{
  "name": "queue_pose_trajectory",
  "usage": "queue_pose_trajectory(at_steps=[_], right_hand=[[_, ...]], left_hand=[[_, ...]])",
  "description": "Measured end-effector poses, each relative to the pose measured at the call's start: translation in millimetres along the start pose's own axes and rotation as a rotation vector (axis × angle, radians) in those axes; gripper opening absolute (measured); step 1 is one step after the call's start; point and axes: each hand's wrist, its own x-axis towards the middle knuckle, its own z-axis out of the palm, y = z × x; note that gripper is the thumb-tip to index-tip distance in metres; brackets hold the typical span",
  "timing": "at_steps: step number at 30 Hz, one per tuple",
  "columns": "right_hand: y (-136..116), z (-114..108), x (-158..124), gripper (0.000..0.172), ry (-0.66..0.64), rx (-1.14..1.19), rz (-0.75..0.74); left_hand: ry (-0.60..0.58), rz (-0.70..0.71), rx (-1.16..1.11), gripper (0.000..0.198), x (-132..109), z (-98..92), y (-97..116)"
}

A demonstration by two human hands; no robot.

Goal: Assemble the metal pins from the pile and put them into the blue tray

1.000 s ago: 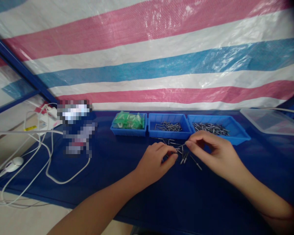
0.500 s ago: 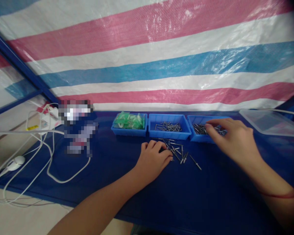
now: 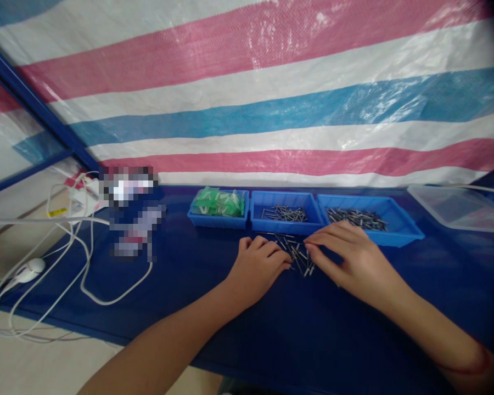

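Rivets (image 3: 298,257) could be scattered if nudged by half-curled left hand (image 3: 260,267), nine o'clock, or near-pinched right hand (image 3: 356,262), three o'clock; holds unclear

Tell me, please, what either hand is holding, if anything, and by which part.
I cannot tell: the left hand and right hand are at the loose metal pins, but any grip is hidden.

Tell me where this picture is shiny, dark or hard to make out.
Head view: white glare streaks the striped plastic sheet; also head view: coarse pixel blocks cover part of the blue table at left; head view again: the upper right corner falls dark, and the loose rivets between left hand and right hand look too soft to count.
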Motion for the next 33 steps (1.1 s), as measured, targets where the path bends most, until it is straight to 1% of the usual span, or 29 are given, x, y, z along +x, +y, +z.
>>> queue_pose_trajectory(at_steps=[4, 7, 10, 14, 18, 21, 26, 30, 33], right_hand=[[-4.3, 8.0, -2.7, 0.012, -0.192, 0.052, -0.021], [-6.4, 13.1, -4.2, 0.013, -0.242, 0.079, -0.016], [-8.2, 15.3, -4.3, 0.015, -0.233, 0.114, -0.015], [-10.5, 15.4, -3.0, 0.015, -0.195, 0.188, -0.012], [-14.4, 13.6, -1.5, 0.015, -0.132, 0.316, 0.051], [-17.3, 10.9, -1.2, 0.015, -0.109, 0.41, 0.12], [-17.5, 7.9, -1.4, 0.017, -0.095, 0.52, 0.258], [-16.7, 8.7, -1.2, 0.019, -0.079, 0.532, 0.311], [-18.9, 9.5, -1.0, 0.019, -0.129, 0.537, 0.31]], left_hand=[[0.042, -0.045, -0.088, 0.015, 1.3, -3.5, -0.2], [0.091, -0.071, -0.193, 0.015, 2.2, -5.1, -0.6], [0.142, -0.095, -0.308, 0.015, 2.9, -5.3, -0.4], [0.182, -0.153, -0.486, 0.017, 3.8, -6.6, 1.4], [0.198, -0.218, -0.633, 0.016, 4.0, -8.8, 3.0], [0.189, -0.253, -0.684, 0.017, 3.8, -9.4, 3.4], [0.135, -0.272, -0.726, 0.016, 3.8, -11.4, 5.3], [0.186, -0.298, -0.743, 0.015, 4.0, -13.3, 7.4], [0.227, -0.308, -0.791, 0.015, 3.8, -13.7, 8.2]])
